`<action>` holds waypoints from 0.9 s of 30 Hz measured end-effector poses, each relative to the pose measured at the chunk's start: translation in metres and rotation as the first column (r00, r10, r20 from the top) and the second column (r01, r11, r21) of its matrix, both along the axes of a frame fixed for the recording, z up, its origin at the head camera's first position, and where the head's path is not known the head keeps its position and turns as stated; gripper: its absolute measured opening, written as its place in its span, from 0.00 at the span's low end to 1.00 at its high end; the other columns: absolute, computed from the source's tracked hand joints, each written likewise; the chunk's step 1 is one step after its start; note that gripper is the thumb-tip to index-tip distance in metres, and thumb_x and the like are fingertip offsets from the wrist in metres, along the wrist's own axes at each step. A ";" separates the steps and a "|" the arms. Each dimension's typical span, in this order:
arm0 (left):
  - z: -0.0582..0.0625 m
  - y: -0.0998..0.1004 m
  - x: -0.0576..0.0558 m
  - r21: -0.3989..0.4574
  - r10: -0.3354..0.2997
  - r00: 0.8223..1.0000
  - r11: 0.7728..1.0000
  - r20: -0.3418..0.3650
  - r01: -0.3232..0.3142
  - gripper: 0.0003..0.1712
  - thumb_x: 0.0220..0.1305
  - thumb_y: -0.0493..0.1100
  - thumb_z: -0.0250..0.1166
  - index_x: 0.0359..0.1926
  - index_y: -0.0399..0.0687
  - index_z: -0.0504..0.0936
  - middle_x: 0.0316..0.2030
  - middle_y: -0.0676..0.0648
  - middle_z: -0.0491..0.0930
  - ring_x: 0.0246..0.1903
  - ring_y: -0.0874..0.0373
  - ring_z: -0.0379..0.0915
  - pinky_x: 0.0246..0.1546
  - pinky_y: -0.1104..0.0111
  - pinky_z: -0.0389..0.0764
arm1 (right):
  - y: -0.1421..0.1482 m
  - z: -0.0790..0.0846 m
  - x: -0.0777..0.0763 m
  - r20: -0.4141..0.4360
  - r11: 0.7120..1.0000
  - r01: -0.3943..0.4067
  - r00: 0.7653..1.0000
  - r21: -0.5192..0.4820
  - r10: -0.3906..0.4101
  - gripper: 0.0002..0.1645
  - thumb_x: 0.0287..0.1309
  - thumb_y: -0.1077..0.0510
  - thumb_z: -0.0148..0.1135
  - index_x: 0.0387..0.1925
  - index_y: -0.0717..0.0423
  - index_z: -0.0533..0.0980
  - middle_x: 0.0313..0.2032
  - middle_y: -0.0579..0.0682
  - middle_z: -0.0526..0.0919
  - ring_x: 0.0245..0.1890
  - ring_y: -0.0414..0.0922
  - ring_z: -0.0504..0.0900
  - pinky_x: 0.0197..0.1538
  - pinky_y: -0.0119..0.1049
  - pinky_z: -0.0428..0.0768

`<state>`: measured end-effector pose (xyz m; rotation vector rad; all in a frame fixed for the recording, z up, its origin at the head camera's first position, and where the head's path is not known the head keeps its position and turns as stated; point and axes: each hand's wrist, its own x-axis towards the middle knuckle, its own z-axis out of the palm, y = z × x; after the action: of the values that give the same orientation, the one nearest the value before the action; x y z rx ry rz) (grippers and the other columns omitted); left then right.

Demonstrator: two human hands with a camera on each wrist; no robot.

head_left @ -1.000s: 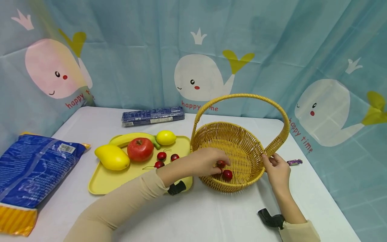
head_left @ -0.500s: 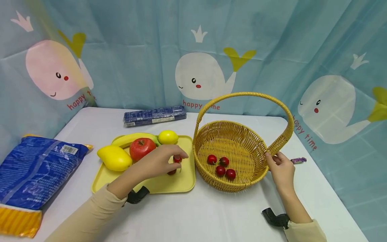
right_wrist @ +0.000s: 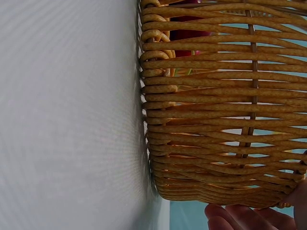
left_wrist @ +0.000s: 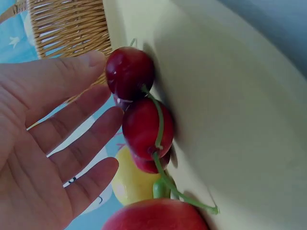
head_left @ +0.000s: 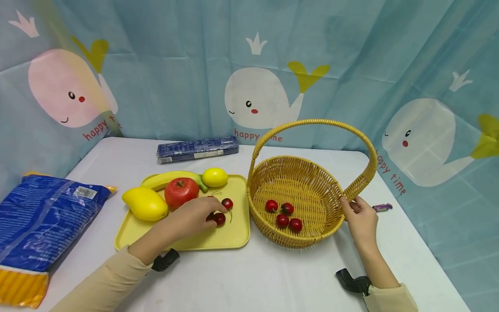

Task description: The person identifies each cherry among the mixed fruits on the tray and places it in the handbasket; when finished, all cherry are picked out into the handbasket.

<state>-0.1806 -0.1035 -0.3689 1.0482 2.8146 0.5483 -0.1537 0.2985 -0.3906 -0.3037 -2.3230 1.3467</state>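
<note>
My left hand reaches low over the yellow tray, among several red cherries. In the left wrist view its fingers are spread and slightly bent, with the thumb tip right at the side of a dark red cherry. A second cherry with a green stem lies beside it. My right hand grips the rim of the woven basket at the foot of its handle. Inside the basket lie several cherries. The right wrist view shows the basket's woven side and some fingertips below it.
Also on the tray are a yellow mango, a red round fruit, a banana and a lemon. A blue bag lies left, a blue packet behind, and a purple-wrapped candy right of the basket.
My left hand has left the cherries in the basket, moved left over the tray and come down among the cherries there. My right hand has kept its grip on the basket rim.
</note>
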 end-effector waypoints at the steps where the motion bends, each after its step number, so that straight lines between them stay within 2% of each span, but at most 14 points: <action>1: -0.002 0.001 -0.001 -0.010 -0.012 1.000 1.000 -0.013 0.012 0.18 0.49 0.38 0.71 0.45 0.49 0.82 0.41 0.53 0.79 0.44 0.58 0.74 0.47 0.63 0.76 | 0.000 0.000 0.000 0.002 1.000 0.002 1.000 0.000 -0.002 0.26 0.61 0.51 0.56 0.54 0.67 0.72 0.43 0.67 0.80 0.26 0.23 0.76 0.27 0.20 0.77; 5: -0.009 0.005 -0.004 -0.030 -0.039 0.998 0.999 -0.053 0.037 0.17 0.49 0.39 0.71 0.44 0.50 0.82 0.40 0.53 0.79 0.41 0.58 0.74 0.46 0.62 0.76 | 0.002 -0.002 0.000 0.001 1.000 0.010 1.000 -0.002 -0.010 0.25 0.61 0.52 0.57 0.53 0.66 0.73 0.43 0.67 0.80 0.26 0.23 0.77 0.27 0.20 0.77; 11: -0.015 0.007 -0.006 -0.045 -0.045 0.994 0.998 -0.098 0.040 0.17 0.48 0.40 0.72 0.42 0.52 0.83 0.39 0.55 0.79 0.37 0.60 0.73 0.42 0.64 0.77 | 0.001 -0.003 -0.001 -0.002 1.000 0.011 1.000 -0.002 -0.011 0.25 0.60 0.51 0.58 0.52 0.67 0.73 0.42 0.66 0.80 0.27 0.23 0.77 0.28 0.21 0.77; 17: -0.015 0.009 -0.007 -0.092 -0.061 0.993 0.994 -0.106 0.051 0.15 0.47 0.40 0.72 0.38 0.54 0.82 0.35 0.56 0.77 0.31 0.62 0.69 0.37 0.67 0.76 | -0.001 -0.002 -0.002 -0.010 1.000 0.006 1.000 -0.003 -0.006 0.25 0.60 0.51 0.58 0.52 0.66 0.73 0.42 0.65 0.81 0.27 0.24 0.77 0.27 0.21 0.77; 21: -0.010 0.011 -0.005 -0.083 -0.051 0.993 0.996 -0.107 0.042 0.15 0.46 0.39 0.73 0.38 0.54 0.83 0.35 0.56 0.77 0.32 0.61 0.69 0.38 0.67 0.76 | -0.001 -0.002 -0.002 -0.014 1.000 0.005 1.000 -0.008 -0.005 0.25 0.60 0.51 0.58 0.51 0.66 0.74 0.42 0.66 0.81 0.27 0.24 0.77 0.27 0.21 0.77; 27: 0.008 0.014 0.000 -0.031 -0.066 0.988 0.998 -0.140 0.063 0.14 0.49 0.41 0.71 0.40 0.52 0.83 0.37 0.55 0.78 0.35 0.61 0.72 0.39 0.67 0.77 | 0.000 -0.002 -0.002 -0.013 1.000 0.009 1.000 -0.002 -0.009 0.24 0.60 0.52 0.58 0.51 0.67 0.74 0.41 0.66 0.81 0.26 0.24 0.77 0.27 0.21 0.77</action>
<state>-0.1808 -0.0898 -0.3608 1.2140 2.8863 0.4456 -0.1554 0.2985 -0.3929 -0.3046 -2.3070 1.3428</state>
